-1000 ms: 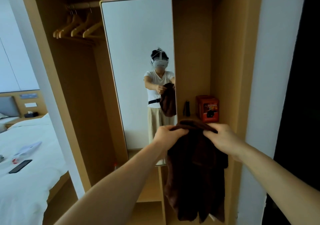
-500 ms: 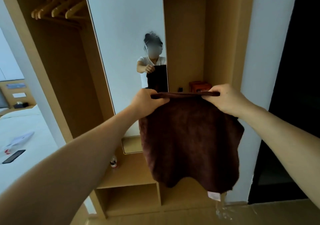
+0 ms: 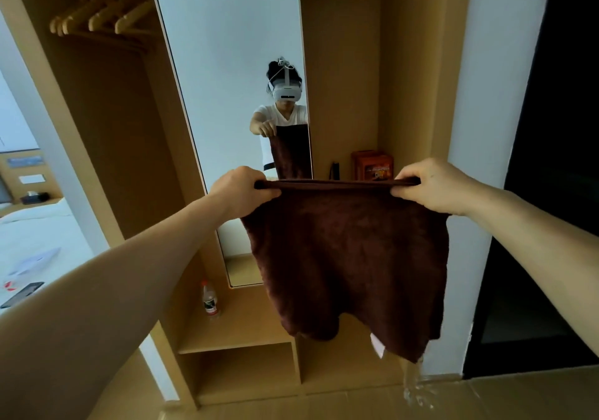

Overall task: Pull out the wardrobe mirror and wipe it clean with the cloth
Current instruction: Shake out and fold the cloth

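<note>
Left hand [image 3: 241, 189] and right hand [image 3: 432, 188] each grip a top corner of the dark brown terry cloth [image 3: 346, 257], fingers [image 3: 410, 173] curled tight, cloth hanging flat between them. The tall wood-framed wardrobe mirror [image 3: 227, 63] stands upright beyond, to the cloth's left; the left hand is nearer.

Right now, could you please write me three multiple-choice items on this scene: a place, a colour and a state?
1. Where does the bottle stand? A. on the bed B. on the wardrobe shelf C. on the floor
2. What colour is the cloth? A. white B. blue C. dark brown
3. How is the cloth held? A. bunched in one hand B. stretched between left hand and right hand C. draped on a hanger
1 B, it stands there near the mirror; 2 C, plainly brown fabric; 3 B, each hand grips a top corner.
</note>
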Demonstrator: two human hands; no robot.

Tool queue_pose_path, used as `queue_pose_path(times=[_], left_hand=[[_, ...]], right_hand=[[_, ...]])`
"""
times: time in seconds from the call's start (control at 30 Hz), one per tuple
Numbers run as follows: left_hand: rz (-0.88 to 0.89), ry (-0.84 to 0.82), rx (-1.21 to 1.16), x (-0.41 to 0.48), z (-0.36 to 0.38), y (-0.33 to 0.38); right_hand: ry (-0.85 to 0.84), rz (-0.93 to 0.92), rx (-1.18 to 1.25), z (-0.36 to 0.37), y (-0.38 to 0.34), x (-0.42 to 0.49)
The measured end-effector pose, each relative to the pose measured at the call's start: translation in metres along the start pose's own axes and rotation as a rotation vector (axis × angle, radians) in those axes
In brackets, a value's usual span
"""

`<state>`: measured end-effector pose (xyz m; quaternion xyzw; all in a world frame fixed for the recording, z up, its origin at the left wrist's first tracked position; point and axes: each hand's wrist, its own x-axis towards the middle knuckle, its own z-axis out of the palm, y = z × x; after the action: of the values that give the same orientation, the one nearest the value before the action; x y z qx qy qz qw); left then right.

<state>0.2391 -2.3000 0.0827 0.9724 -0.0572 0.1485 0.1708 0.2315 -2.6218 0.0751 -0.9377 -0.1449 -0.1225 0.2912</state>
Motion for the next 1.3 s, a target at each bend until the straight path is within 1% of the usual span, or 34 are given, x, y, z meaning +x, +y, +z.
queue_pose_path(times=[0.1, 0.17, 0.27, 0.3, 0.43, 0.53, 0.63, 0.73, 0.87, 0.97, 1.03, 1.13, 1.2, 1.23, 1.3], left_hand=[[-0.107, -0.028, -0.328, 0.0, -0.002, -0.002], [-0.151, -0.06, -0.427, 0.0, -0.006, -0.005], [-0.207, -0.111, -0.503, 0.001, -0.011, -0.013], [-0.232, -0.134, -0.532, 0.0, -0.012, -0.016], [-0.311, -0.277, -0.701, -0.006, -0.014, -0.025], [-0.359, -0.353, -0.845, -0.011, -0.009, -0.026], [-0.427, -0.333, -0.988, -0.01, -0.004, -0.011], [-0.45, -0.315, -1.153, -0.005, 0.002, 0.02], [-0.369, -0.351, -1.241, 0.002, 0.012, 0.068], [-0.318, -0.352, -1.288, 0.006, 0.015, 0.091], [-0.312, -0.34, -1.277, 0.006, 0.015, 0.101], [-0.265, -0.376, -1.327, 0.005, 0.007, 0.109], [-0.211, -0.368, -1.275, 0.005, 0.001, 0.108], [-0.182, -0.335, -1.205, 0.004, -0.002, 0.107], [-0.141, -0.195, -1.019, 0.002, -0.008, 0.109]], right_hand=[[-0.091, 0.004, -0.016, -0.002, 0.001, 0.004], [-0.126, 0.022, -0.037, -0.003, 0.006, 0.004], [-0.112, 0.044, -0.063, -0.006, 0.017, 0.003], [-0.101, 0.059, -0.016, -0.006, 0.021, 0.001], [-0.035, 0.155, 0.323, -0.009, 0.032, -0.001], [0.043, 0.221, 0.48, -0.012, 0.034, -0.002], [0.131, 0.271, 0.593, -0.008, 0.028, 0.004], [0.164, 0.288, 0.665, 0.002, 0.007, 0.018], [0.189, 0.17, 0.683, 0.021, -0.029, 0.032], [0.201, 0.094, 0.697, 0.03, -0.05, 0.034], [0.142, 0.072, 0.757, 0.034, -0.061, 0.032], [-0.034, 0.006, 0.802, 0.036, -0.073, 0.027], [-0.109, -0.024, 0.774, 0.034, -0.073, 0.023], [-0.11, -0.029, 0.756, 0.033, -0.071, 0.022], [-0.091, -0.045, 0.749, 0.03, -0.07, 0.02]])
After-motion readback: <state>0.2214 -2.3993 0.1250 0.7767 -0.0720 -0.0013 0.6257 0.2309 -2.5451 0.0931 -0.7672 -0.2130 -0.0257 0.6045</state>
